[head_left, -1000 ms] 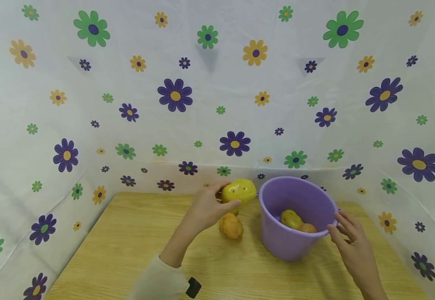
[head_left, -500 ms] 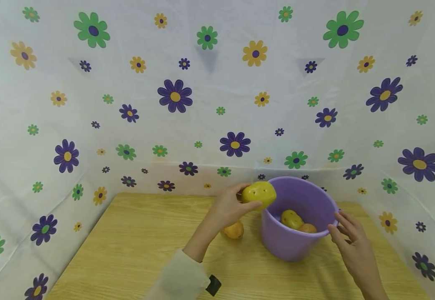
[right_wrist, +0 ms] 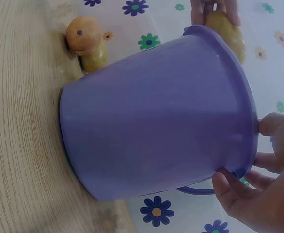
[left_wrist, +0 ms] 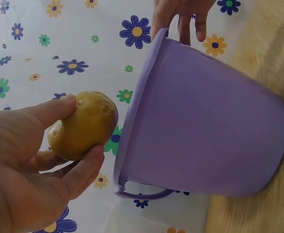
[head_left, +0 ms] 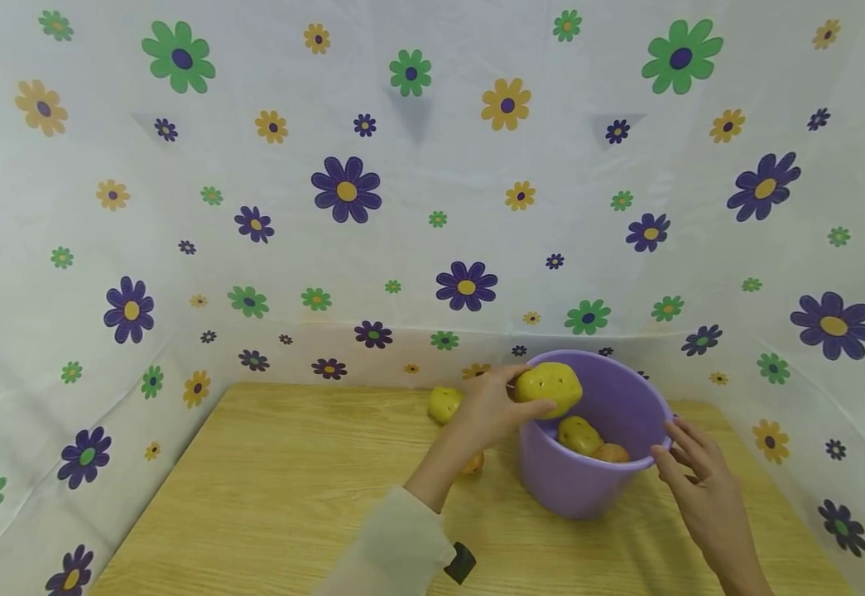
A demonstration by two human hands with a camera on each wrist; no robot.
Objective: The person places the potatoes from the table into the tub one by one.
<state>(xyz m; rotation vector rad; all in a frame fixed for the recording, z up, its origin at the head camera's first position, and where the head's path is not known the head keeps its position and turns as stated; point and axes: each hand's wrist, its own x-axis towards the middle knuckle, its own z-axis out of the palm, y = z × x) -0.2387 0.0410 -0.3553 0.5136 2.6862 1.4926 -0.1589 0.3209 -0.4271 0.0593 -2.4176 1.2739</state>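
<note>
My left hand (head_left: 482, 418) holds a yellow potato (head_left: 551, 387) between thumb and fingers, over the left rim of a purple bucket (head_left: 569, 488). In the left wrist view this potato (left_wrist: 86, 127) is just outside the bucket's mouth. Two more potatoes lie inside the bucket, a yellowish potato (head_left: 579, 434) and a browner potato (head_left: 611, 453). At the right side, my right hand (head_left: 708, 488) grips the rim beside the handle mount, with thumb and fingers at the edge (right_wrist: 256, 121). The bucket stands upright on the table.
Left of the bucket, a yellow potato (head_left: 443, 404) lies on the wooden table (head_left: 268, 497). Nearer, an orange-brown potato (head_left: 473, 463) is mostly hidden by my left forearm. A white flower-patterned sheet (head_left: 432, 165) encloses the back and sides.
My left hand has carried its potato rightward from beside the bucket to over its left rim. The yellow potato on the table has come into view. My right hand stays on the rim.
</note>
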